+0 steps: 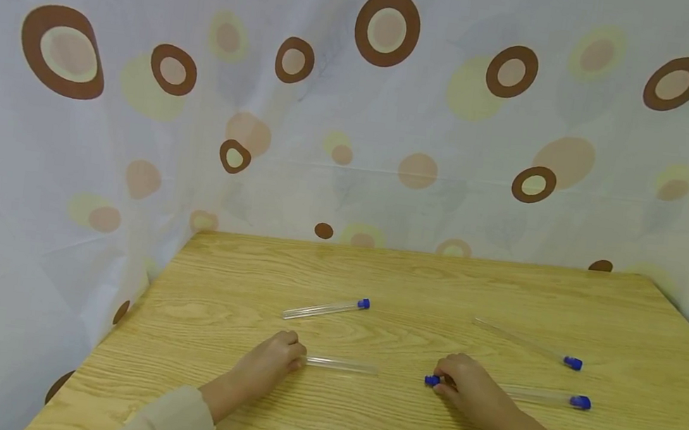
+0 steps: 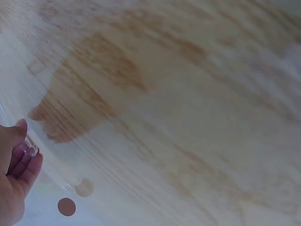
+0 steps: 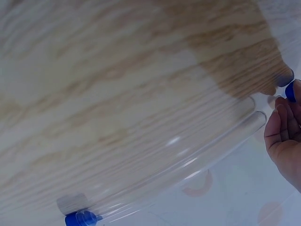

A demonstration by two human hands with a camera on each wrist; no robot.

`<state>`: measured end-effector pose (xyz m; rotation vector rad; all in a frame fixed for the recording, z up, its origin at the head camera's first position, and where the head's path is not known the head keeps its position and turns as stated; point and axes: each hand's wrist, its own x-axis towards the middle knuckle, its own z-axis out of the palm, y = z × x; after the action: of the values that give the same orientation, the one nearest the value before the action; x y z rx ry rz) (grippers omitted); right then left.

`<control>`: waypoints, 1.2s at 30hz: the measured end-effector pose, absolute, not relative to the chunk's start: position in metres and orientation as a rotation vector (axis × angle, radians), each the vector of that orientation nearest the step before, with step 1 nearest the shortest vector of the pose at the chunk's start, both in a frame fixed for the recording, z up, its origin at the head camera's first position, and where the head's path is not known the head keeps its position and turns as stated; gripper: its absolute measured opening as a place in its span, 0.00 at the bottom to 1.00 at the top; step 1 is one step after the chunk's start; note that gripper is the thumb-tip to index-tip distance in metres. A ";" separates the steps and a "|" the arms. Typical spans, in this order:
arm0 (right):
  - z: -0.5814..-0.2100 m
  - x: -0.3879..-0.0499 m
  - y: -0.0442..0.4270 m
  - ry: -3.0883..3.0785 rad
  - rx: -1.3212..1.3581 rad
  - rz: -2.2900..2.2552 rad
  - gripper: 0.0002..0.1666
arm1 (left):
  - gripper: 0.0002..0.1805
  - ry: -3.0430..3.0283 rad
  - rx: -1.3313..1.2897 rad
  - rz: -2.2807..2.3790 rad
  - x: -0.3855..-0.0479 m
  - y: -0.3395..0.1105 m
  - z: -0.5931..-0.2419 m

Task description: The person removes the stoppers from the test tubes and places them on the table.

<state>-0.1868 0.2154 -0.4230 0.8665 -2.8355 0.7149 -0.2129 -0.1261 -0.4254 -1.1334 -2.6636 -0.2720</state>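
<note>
My left hand [image 1: 270, 363] pinches one end of a clear test tube [image 1: 340, 365], which points right and shows no cap at its far end. In the left wrist view the rounded tube end [image 2: 31, 150] sits between thumb and curled fingers. My right hand [image 1: 472, 391] pinches a small blue cap [image 1: 431, 380] a short way right of that tube, apart from it. Just behind the right hand lies another clear tube [image 1: 534, 394] with a blue stopper [image 1: 580, 402]. In the right wrist view, this tube's rounded end [image 3: 259, 117] is beside my fingers.
Farther back on the wooden table [image 1: 236, 266] lie two more blue-capped tubes, one at the middle [image 1: 322, 310] and one at the right [image 1: 518, 339]. A patterned cloth [image 1: 296, 188] hangs behind the table and along its left side.
</note>
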 end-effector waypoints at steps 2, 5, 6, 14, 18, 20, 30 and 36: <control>-0.423 -0.187 0.215 -2.853 0.851 0.722 0.05 | 0.05 -2.668 -1.133 -0.281 -0.213 -0.126 -0.426; -0.422 -0.186 0.215 -2.878 0.831 0.733 0.03 | 0.04 -2.665 -1.138 -0.304 -0.214 -0.125 -0.425; -0.422 -0.186 0.215 -2.884 0.824 0.735 0.03 | 0.04 -2.664 -1.137 -0.308 -0.214 -0.124 -0.425; -0.421 -0.187 0.213 -2.908 0.776 0.737 0.03 | 0.04 -2.658 -1.092 -0.264 -0.215 -0.123 -0.426; -0.422 -0.187 0.213 -2.903 0.778 0.733 0.04 | 0.04 -2.642 -1.084 -0.218 -0.215 -0.123 -0.426; -0.423 -0.187 0.213 -2.901 0.779 0.731 0.04 | 0.04 -2.647 -1.081 -0.216 -0.214 -0.123 -0.425; -0.422 -0.187 0.212 -2.892 0.777 0.725 0.04 | 0.05 -2.680 -1.074 -0.230 -0.213 -0.124 -0.426; -0.422 -0.189 0.212 -2.872 0.800 0.719 0.04 | 0.07 -2.701 -1.085 -0.229 -0.214 -0.125 -0.427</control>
<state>-0.1887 0.2122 -0.4223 0.7995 -2.8720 0.7191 -0.2138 -0.1254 -0.4269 -1.0849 -2.7007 -0.2292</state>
